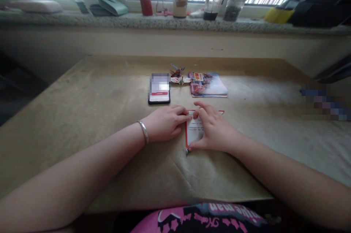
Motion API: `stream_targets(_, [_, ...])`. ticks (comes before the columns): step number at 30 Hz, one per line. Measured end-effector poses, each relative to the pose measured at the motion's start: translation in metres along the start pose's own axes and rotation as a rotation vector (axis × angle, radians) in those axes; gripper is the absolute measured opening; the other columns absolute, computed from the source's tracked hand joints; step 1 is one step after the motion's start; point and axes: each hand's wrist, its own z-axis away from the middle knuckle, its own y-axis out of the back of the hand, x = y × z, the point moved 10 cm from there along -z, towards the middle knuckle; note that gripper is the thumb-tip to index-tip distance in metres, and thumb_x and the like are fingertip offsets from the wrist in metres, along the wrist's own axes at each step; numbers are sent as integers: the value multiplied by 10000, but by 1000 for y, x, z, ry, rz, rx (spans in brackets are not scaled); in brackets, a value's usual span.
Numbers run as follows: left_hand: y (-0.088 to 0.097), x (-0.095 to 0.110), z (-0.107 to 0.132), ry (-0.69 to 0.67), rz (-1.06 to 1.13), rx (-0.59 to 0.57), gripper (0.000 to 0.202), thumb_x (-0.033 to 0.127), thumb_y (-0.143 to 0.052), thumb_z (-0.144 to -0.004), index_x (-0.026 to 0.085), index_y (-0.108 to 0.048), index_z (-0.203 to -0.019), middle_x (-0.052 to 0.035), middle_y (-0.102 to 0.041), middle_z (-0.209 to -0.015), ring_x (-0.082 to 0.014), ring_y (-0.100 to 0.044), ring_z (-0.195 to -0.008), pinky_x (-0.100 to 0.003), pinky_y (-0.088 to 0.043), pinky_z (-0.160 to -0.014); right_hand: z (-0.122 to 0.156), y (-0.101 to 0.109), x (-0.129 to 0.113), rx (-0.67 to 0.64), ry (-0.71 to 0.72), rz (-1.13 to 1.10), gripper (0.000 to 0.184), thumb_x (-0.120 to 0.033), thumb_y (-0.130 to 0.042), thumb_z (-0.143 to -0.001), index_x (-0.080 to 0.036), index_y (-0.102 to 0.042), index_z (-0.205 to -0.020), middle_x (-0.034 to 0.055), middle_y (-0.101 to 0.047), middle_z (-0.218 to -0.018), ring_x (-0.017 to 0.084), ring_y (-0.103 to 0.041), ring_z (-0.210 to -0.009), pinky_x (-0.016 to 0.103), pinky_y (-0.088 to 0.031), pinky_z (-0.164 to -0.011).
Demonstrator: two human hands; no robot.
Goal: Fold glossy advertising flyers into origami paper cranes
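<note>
A white sheet of paper with a red border and printed lines [195,135] lies on the table in front of me, its outline showing folded, pointed corners. My left hand [166,122] rests at the sheet's upper left edge, fingers stretched out and fingertips touching the paper. Spread across the sheet is my right hand [212,127], its thumb at the lower corner and its fingers near the top edge. That hand hides much of the paper's right side. A small greenish tip shows at the lower corner.
Beyond my hands lie a phone [159,88], a small folded-paper figure [179,75] and a stack of printed sheets [210,85]. The table [109,90] meets a wall below a stone windowsill [153,23], which holds a red bottle [146,4] and several containers.
</note>
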Motion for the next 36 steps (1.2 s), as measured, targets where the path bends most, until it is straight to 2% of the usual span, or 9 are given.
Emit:
stream_targets(4, [3, 1, 1, -19, -1, 26, 415, 202, -454, -844, 151, -566, -1240, -115, -587, -1197, -223, -560, -1094, -359, -469, -957, 0, -4, -5, -24, 1, -32, 858, -623, -793, -450, -180, -470, -1110, 206, -353, -1433, 370, -364, -1307, 536, -339, -1057])
stream_targets(10, [1, -1, 1, -2, -12, 4, 414, 199, -463, -834, 166, -571, -1232, -106, -586, -1198, -223, -560, -1104, -360, -463, -971, 1, -8, -8, -48, 3, -49, 911, -619, -790, -450, -169, -460, -1170, 213, -301, -1468, 382, -324, -1334, 557, -325, -1065])
stream_targets(16, [2, 1, 1, -13, -13, 6, 402, 193, -468, -831, 159, -587, -1214, -109, -584, -1210, -229, -558, -1105, -366, -460, -982, 1, -7, -15, -52, 19, -47, 936, -600, -797, -441, -152, -457, -1189, 213, -305, -1469, 367, -326, -1334, 519, -301, -1097])
stream_targets(22, [2, 0, 3, -11, -2, 19, 423, 196, -461, -836, 158, -567, -1244, -105, -575, -1234, -228, -549, -1125, -361, -462, -988, 1, -9, -13, -58, 5, -72, 956, -602, -799, -441, -156, -435, -1205, 228, -308, -1467, 373, -296, -1357, 541, -283, -1100])
stream_targets(29, [-2, -3, 4, 19, 13, -13, 439, 188, -464, -834, 173, -556, -1263, -99, -568, -1241, -217, -546, -1135, -351, -464, -981, 0, -9, 7, -71, -44, -72, 842, -584, -788, -476, -171, -439, -1122, 253, -273, -1474, 380, -253, -1383, 551, -279, -1092])
stream_targets(36, [-2, -5, 5, 27, 24, 8, 414, 176, -474, -827, 173, -573, -1229, -100, -562, -1245, -216, -550, -1130, -359, -473, -969, -1, -3, 51, -42, -103, -38, 727, -527, -779, -520, -192, -431, -1065, 244, -335, -1414, 385, -264, -1370, 576, -301, -1058])
